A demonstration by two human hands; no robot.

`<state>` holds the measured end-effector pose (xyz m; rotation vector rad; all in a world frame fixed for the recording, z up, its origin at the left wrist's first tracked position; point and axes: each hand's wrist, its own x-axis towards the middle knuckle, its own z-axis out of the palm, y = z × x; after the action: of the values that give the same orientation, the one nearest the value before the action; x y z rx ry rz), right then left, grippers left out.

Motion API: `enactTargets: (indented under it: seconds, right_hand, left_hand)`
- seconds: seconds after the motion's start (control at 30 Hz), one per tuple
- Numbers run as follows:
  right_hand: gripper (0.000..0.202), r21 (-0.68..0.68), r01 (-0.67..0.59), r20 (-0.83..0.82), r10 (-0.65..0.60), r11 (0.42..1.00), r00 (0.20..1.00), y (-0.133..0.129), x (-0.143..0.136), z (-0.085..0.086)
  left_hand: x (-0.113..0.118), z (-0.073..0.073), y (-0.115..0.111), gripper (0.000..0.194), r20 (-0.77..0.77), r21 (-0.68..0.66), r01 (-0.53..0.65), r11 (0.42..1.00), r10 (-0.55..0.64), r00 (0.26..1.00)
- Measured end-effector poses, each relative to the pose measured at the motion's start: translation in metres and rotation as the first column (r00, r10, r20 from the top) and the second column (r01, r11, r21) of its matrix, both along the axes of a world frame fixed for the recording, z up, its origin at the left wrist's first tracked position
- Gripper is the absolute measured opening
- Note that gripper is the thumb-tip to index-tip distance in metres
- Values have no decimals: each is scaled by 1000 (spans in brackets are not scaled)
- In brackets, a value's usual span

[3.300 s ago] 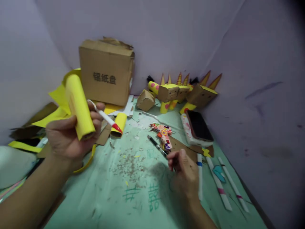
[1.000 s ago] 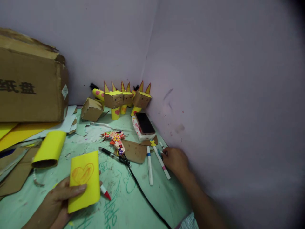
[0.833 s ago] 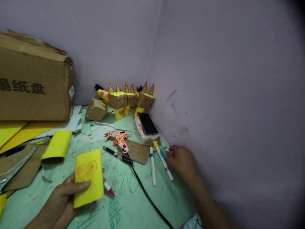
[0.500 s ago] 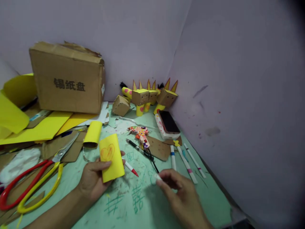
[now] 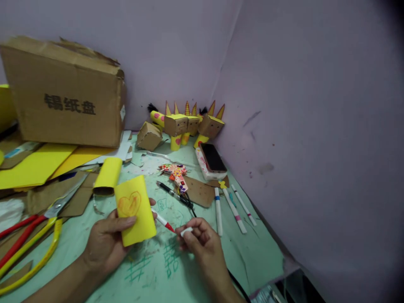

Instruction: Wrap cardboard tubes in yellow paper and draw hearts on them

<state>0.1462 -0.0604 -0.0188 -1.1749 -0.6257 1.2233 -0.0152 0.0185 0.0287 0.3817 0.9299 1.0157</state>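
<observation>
My left hand point(image 5: 109, 240) holds a yellow paper tube point(image 5: 135, 214), thumb on its front, where an orange heart is drawn. A white marker with a red tip point(image 5: 164, 221) sticks out to the right from behind the tube, by the fingertips of that hand. My right hand point(image 5: 202, 242) pinches a small white piece point(image 5: 187, 231), perhaps a marker cap, close to the red tip. Another yellow tube point(image 5: 107, 176) stands behind the left hand.
Large scissors point(image 5: 52, 219) and a cardboard box point(image 5: 69, 97) are at the left. Cardboard figures with yellow horns point(image 5: 176, 125) stand at the back. A patterned glue gun point(image 5: 177, 174), a black pen point(image 5: 175, 194), a phone point(image 5: 213, 158) and white markers point(image 5: 218, 212) lie centre and right.
My right hand has moved left, bringing the white piece near the red marker tip. The view has shifted to the right. The left hand still holds the yellow tube.
</observation>
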Motion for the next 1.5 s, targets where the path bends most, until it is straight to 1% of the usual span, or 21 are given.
enactTargets:
  seconds: [0.07,0.17,0.23,0.3,0.33,0.43,0.47,0.7,0.83,0.93,1.03,1.1,1.2,1.3,1.4,1.5]
  right_hand:
    - [28,-20,14,13,-13,1000,1000,1,0,-2]
    - [22,-6,-41,205,41,999,978,-2,4,-4]
    - [27,9,-90,307,83,996,948,-6,5,-6]
    - [31,-4,-113,318,108,994,942,-8,5,-9]
    - [29,-17,-118,306,118,993,945,-9,5,-11]
    - [12,-39,-138,279,143,990,950,-9,3,-12]
    - [9,-42,-140,279,146,989,949,-9,3,-11]
    - [10,-59,-118,296,130,991,946,-7,2,-7]
    - [10,-51,-125,317,135,991,939,-8,2,-9]
    - [10,-44,-132,371,139,990,918,-9,2,-10]
    - [11,-8,-116,492,105,993,864,-9,1,-8]
    - [12,18,-112,534,85,994,841,-8,0,-6]
    - [13,14,-118,499,95,993,861,-8,-2,-5]
    - [14,-33,-102,423,106,994,900,-7,-5,-7]
    - [14,-63,-77,356,95,995,930,-7,-9,-8]
    - [14,-40,-57,350,67,998,934,-8,-11,-9]
  left_hand:
    - [0,2,0,40,-3,1,-19,1000,19,1000]
    - [-3,8,-1,42,-18,21,-28,999,29,999]
    - [-5,10,-1,44,-34,57,-15,998,17,999]
    - [-6,10,-1,45,-29,81,-3,997,5,1000]
    - [-6,10,-2,46,-19,83,12,996,-10,1000]
    - [-6,6,-4,47,7,79,77,994,-77,997]
    - [-6,6,-5,47,8,81,99,992,-100,995]
    - [-6,5,-10,43,-29,127,137,982,-134,991]
    - [-6,1,-12,42,-46,130,213,968,-209,977]
    - [-7,-1,-12,41,-59,144,239,960,-233,971]
    - [-8,0,-15,42,-86,183,278,943,-267,960]
    - [-8,1,-17,43,-99,191,282,940,-268,958]
    - [-5,0,-20,41,-109,157,258,953,-243,964]
    - [-2,-4,-22,38,-99,119,219,968,-208,973]
    - [2,-7,-27,38,-89,114,228,967,-219,972]
    - [5,-7,-35,39,-122,108,227,968,-214,969]
